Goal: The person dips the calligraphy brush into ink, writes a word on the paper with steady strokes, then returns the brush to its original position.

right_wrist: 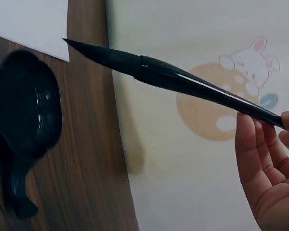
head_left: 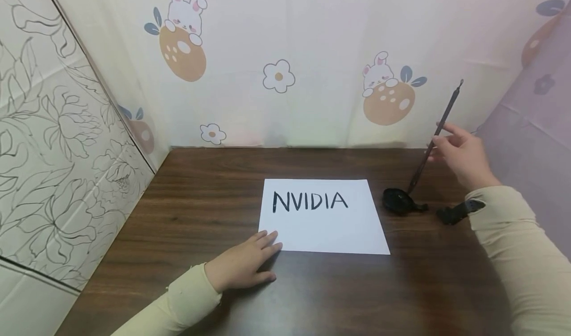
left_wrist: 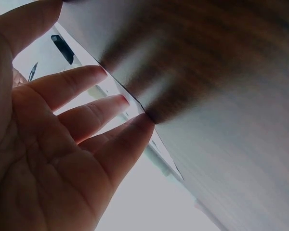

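A dark calligraphy brush point(head_left: 434, 140) is pinched between the thumb and fingers of my right hand point(head_left: 466, 157). Its bristles point(right_wrist: 98, 54) taper to a black point, and in the head view that tip overlaps the far rim of a black ink dish point(head_left: 396, 200) with a short handle. White paper point(head_left: 330, 234) lies to the left of the dish, with "NVIDIA" lettered in black across its upper half. My left hand point(head_left: 245, 261) rests with spread, straight fingers on the paper's lower left corner; its fingertips point(left_wrist: 147, 120) meet the paper's edge in the left wrist view.
The brown wooden table point(head_left: 200, 192) runs back to a wall covering point(head_left: 321, 28) printed with rabbits and flowers. A floral panel point(head_left: 58, 128) borders the left side. Near my right cuff is a black strap point(head_left: 455, 213) at the wrist.
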Demonstrator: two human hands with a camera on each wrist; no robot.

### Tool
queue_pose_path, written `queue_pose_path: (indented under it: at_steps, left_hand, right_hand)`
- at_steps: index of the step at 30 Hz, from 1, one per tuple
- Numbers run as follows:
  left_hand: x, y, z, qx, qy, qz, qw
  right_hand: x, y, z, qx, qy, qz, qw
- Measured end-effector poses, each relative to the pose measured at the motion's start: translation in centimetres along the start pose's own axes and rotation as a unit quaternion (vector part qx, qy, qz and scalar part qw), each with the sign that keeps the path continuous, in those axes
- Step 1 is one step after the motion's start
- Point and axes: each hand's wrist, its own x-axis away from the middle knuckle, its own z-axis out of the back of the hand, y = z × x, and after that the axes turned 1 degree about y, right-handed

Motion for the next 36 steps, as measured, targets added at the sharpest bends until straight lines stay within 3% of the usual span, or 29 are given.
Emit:
queue_pose_path:
  at_steps: [5,10,16,22,36]
  left_hand:
    - [0.0,0.1,0.1,0.004,-0.001,0.002,1.0000]
    - [0.1,0.1,0.2,0.004,-0.003,0.001,1.0000]
    - [0.0,0.1,0.2,0.005,-0.009,0.003,0.9999]
    - [0.0,0.1,0.2,0.006,-0.009,0.002,0.9999]
    - [-0.1,0.2,0.2,0.002,-0.009,0.003,1.0000]
  right_hand:
    - [-0.2,0.2,0.7,0.082,-0.017,-0.019,0.996]
    - [-0.4,0.6,1.3,0.178,-0.048,-0.049,0.982]
    - [-0.5,2.0,1.5,0.178,-0.077,-0.072,0.978]
    - [-0.4,3.4,1.1,0.181,-0.079,-0.097,0.975]
    - [-0.5,5.4,0.2,0.249,-0.110,-0.100,0.957]
